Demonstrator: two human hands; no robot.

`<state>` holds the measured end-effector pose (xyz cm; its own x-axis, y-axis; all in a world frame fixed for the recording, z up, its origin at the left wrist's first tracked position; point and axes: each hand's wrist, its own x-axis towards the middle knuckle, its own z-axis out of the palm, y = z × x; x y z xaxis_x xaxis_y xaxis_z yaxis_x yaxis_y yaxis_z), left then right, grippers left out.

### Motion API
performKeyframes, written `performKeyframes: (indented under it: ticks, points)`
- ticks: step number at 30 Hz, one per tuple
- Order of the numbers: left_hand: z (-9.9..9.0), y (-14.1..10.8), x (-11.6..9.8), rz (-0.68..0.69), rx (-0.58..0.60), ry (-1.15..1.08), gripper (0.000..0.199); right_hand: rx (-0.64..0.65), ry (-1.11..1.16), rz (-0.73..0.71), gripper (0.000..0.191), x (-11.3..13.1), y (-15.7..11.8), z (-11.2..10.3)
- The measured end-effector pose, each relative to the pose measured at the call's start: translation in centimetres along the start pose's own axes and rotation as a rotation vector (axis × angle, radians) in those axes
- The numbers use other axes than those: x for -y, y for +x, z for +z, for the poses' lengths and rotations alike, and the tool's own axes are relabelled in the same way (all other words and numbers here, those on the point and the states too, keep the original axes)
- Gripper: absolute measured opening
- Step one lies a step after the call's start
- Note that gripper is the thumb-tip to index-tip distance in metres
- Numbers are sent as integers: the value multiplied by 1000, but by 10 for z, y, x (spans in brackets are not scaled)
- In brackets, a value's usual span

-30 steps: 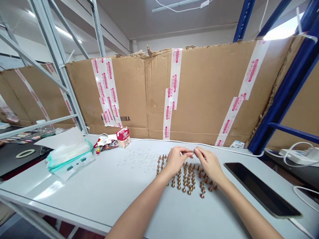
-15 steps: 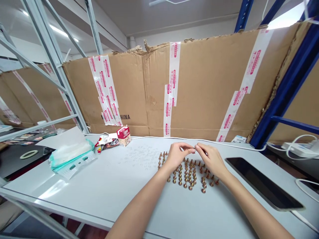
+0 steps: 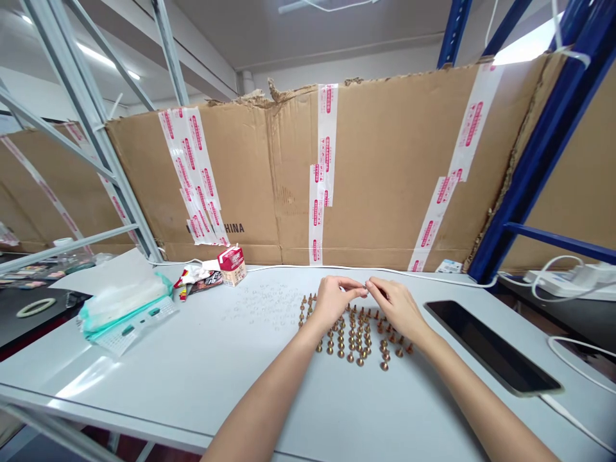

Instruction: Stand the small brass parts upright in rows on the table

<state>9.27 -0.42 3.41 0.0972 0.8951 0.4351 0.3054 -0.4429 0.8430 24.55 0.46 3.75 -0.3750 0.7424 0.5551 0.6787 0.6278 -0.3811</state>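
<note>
Pinched item (image 3: 366, 289) too small to tell, maybe metal.

Flattened cardboard (image 3: 385, 173) strapped with red-printed packing tape (image 3: 327, 173) stands behind the bench (image 3: 144, 391), between a pale metal rack (image 3: 91, 128) and a blue steel rack (image 3: 539, 167), under white ceiling lights (image 3: 99, 58).

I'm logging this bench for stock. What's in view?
brass studs: dozens, brass, in rows on the white table
small pale pieces: many, pale, left of the studs
tissue pack: one, white and green, table's left
carton: one, red and white, back edge
wrappers: a few, mixed colours, beside the carton
black tablet: one, black, table's right
cardboard wall: one, brown, behind the table
left hand: one, above the studs
right hand: one, fingertips beside the left's
</note>
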Motion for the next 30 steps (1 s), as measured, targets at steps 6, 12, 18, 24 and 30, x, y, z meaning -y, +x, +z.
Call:
performKeyframes:
  ticks: [6, 12, 18, 24, 30]
  points:
    - [-1, 0, -1, 70, -76, 23, 21, -1, -2, 3, 36, -1, 0, -1]
    - [-5, 5, 9, -113, 216, -250, 32, -19, -184, -89, 35, 1, -2, -3]
    - [4, 2, 8, -38, 2, -206, 24, 17, -168, -85, 33, 0, -1, -5]
    - [2, 0, 0, 52, -40, -141, 28, -3, -32, -22, 33, -3, 1, -6]
    - [-1, 2, -1, -4, 202, -366, 37, -80, -22, -107, 29, 0, 0, -8]
